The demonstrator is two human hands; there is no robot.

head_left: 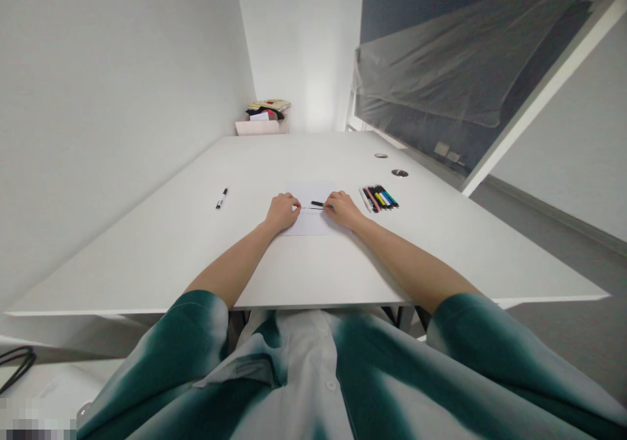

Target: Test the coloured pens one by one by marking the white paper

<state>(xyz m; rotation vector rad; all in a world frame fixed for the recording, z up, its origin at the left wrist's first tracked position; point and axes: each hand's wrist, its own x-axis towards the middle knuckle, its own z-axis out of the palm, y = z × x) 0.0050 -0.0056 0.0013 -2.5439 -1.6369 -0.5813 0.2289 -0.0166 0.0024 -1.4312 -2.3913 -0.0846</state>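
A white sheet of paper (313, 192) lies on the white table (196, 244) in front of me. My right hand (343, 209) is closed round a black pen (318, 204) whose tip rests on the sheet, where a thin dark line runs across. My left hand (283, 212) lies on the paper's left part with its fingers curled, pressing it down. Both forearms stretch over the table's near edge.
A row of several coloured markers (379, 198) lies right of the paper. A lone black-and-white marker (221, 198) lies to the left. Two round cable holes (400, 173) sit behind the markers. A box with clutter (262, 119) stands beyond the table's far end.
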